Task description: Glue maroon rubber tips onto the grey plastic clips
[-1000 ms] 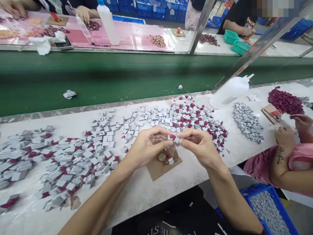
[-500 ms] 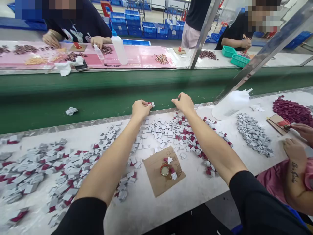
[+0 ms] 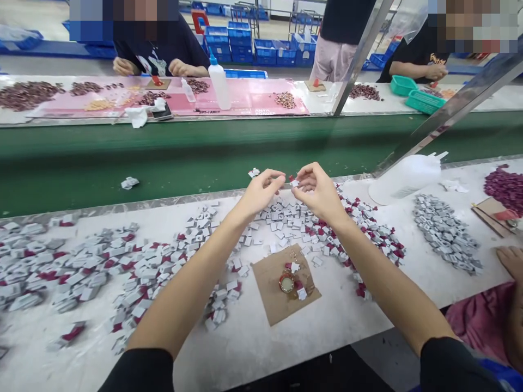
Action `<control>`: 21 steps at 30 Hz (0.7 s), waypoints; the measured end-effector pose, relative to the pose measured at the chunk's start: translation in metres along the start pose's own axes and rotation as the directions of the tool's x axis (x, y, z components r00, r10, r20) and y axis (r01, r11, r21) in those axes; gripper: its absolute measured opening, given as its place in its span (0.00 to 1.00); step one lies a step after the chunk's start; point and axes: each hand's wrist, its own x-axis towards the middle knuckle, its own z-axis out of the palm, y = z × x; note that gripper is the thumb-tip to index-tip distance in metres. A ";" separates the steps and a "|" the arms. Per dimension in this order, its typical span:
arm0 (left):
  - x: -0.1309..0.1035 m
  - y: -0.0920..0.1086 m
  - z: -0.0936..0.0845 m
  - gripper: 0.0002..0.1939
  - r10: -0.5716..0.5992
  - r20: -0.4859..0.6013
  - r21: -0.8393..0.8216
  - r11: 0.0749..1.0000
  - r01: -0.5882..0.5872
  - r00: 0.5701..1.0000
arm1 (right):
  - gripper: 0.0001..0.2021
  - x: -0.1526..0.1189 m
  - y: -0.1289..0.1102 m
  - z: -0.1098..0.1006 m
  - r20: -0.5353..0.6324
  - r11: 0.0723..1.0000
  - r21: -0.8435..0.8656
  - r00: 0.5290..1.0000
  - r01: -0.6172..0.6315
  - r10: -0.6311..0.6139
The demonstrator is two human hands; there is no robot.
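My right hand [image 3: 321, 190] pinches a small grey and dark-red piece [image 3: 293, 182] between thumb and fingers above the near edge of the green belt. Just left of it is my left hand [image 3: 263, 191], its thumb and fingertips brought together; anything between them is too small to make out. A grey piece [image 3: 254, 172] lies on the belt beyond my left hand. Below both hands spreads a pile of grey and dark-red pieces [image 3: 286, 218]. Nearer to me, a brown cardboard square [image 3: 267, 294] bears a small round dish [image 3: 286, 282] and a few pieces.
A green belt [image 3: 81, 163] runs across, with a grey piece [image 3: 129, 183] on it. At right stand a white bottle [image 3: 404, 177] and a slanting metal post [image 3: 445, 106]. A co-worker's hand [image 3: 510, 261] rests at the right edge. People sit across the belt.
My hands have come close together, the left moving right. A grey piece that was at my left fingertips now lies on the belt. The view has shifted left.
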 end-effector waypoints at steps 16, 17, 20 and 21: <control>-0.140 0.003 0.032 0.06 0.056 0.192 -0.281 0.960 0.000 0.980 | 0.11 -0.161 -0.035 -0.016 0.121 0.874 0.425 0.972 -0.234 0.201; -0.146 0.001 0.034 0.06 0.064 0.193 -0.265 0.964 -0.011 0.979 | 0.11 -0.167 -0.033 -0.016 0.118 0.867 0.435 0.970 -0.243 0.212; -0.156 -0.006 0.032 0.09 0.066 0.252 -0.115 0.993 -0.038 0.966 | 0.09 -0.183 -0.028 -0.015 0.090 0.866 0.434 0.968 -0.249 0.234; -0.157 -0.009 0.029 0.11 0.067 0.257 -0.025 0.998 -0.063 0.964 | 0.08 -0.188 -0.027 -0.015 0.063 0.873 0.422 0.969 -0.244 0.240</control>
